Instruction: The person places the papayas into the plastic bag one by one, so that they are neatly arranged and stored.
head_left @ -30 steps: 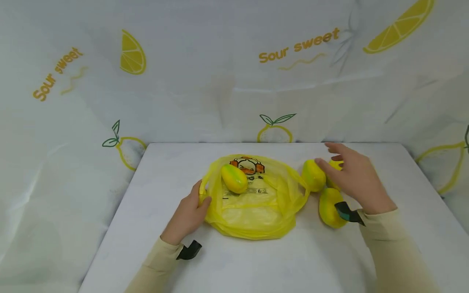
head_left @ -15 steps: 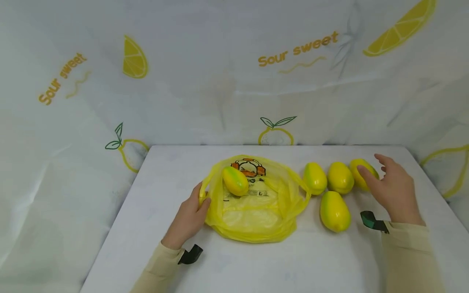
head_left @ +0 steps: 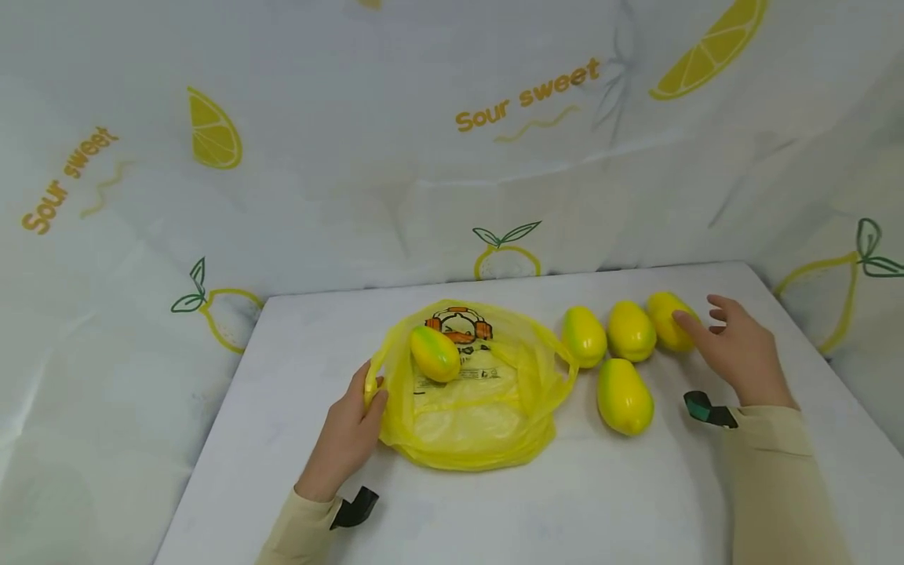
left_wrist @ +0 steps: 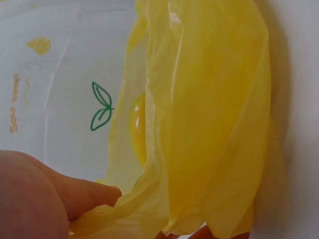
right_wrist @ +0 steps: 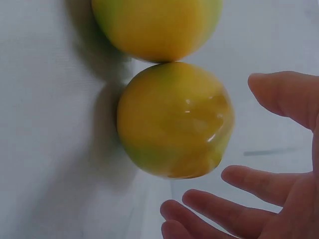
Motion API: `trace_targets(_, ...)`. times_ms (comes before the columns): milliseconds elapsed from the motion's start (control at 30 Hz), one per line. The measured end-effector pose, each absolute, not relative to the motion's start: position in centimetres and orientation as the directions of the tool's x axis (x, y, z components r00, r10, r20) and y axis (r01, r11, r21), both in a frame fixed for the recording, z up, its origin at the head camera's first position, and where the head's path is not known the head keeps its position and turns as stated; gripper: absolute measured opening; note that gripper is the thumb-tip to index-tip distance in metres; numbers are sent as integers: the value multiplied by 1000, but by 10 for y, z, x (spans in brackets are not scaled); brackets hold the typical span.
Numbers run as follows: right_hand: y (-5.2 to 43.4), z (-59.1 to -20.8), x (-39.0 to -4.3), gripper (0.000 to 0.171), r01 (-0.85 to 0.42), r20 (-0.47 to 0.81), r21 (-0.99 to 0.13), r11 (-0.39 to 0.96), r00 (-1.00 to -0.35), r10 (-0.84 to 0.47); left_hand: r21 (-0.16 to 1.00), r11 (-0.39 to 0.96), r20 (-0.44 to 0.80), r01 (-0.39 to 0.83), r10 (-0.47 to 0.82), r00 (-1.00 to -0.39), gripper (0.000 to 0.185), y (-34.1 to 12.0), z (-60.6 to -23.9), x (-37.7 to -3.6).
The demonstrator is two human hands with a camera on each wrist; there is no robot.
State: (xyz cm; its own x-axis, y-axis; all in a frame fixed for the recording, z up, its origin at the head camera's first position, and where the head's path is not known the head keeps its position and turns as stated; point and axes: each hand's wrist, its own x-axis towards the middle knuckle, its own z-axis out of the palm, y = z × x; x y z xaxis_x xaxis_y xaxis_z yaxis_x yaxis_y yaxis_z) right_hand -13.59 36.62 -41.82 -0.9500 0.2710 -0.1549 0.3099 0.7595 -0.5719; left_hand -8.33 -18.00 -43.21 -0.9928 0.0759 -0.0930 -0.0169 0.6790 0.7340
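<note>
My left hand (head_left: 346, 431) grips the left handle edge of a yellow plastic bag (head_left: 466, 431), thumb on the near side. The bag lies with its mouth spread and a cartoon duck print showing inside. One yellow papaya (head_left: 435, 355) with a green streak rests in it. In the left wrist view the film of the bag (left_wrist: 214, 114) rises beside my thumb. My right hand (head_left: 743, 349) is at the rightmost papaya (head_left: 667, 320), fingers spread around its right side. The right wrist view shows a gap between that papaya (right_wrist: 174, 122) and my thumb and fingers.
More papayas stand right of the bag: one (head_left: 585, 337) beside its right handle, one (head_left: 632, 331) in the middle of the row, one (head_left: 625, 398) nearer me. A white table (head_left: 480, 518) lies under everything. Behind it hangs a lemon-printed cloth (head_left: 353, 196).
My right hand has moved right from above the papaya cluster to the rightmost papaya, uncovering the others. My left hand keeps its grip on the bag. The head view has shifted slightly.
</note>
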Motion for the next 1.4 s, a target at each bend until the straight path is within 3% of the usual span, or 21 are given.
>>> trace_targets(733, 361, -429, -144, 107, 299, -187, -533, 791, -954, 235, 719, 695, -84, -3, 82, -993, 65, -182, -431, -85)
trace_targets(1400, 361, -431, -141, 101, 311, -202, -530, 789, -950, 239, 724, 688, -114, -37, 67, -991, 67, -181, -435, -85)
